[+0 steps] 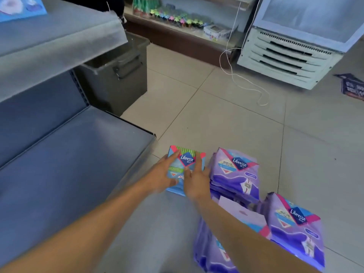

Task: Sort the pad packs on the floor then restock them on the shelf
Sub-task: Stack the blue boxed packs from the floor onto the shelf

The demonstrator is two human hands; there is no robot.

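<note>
A blue and green Libresse pad pack (187,156) lies on the floor by the corner of the bottom shelf (74,158). My left hand (162,174) grips its left side and my right hand (196,181) grips its right side. To the right sits a stack of purple packs (235,174). Another purple stack (295,227) stands at the lower right, and more purple packs (208,251) lie under my right forearm, partly hidden.
A grey upper shelf (55,42) overhangs at left, with a dark bin (118,75) behind it. A white cooler (291,56) and its loose cord (246,83) stand at the back right. A shelf of small goods (177,18) runs along the back wall. Tiled floor (226,119) lies between.
</note>
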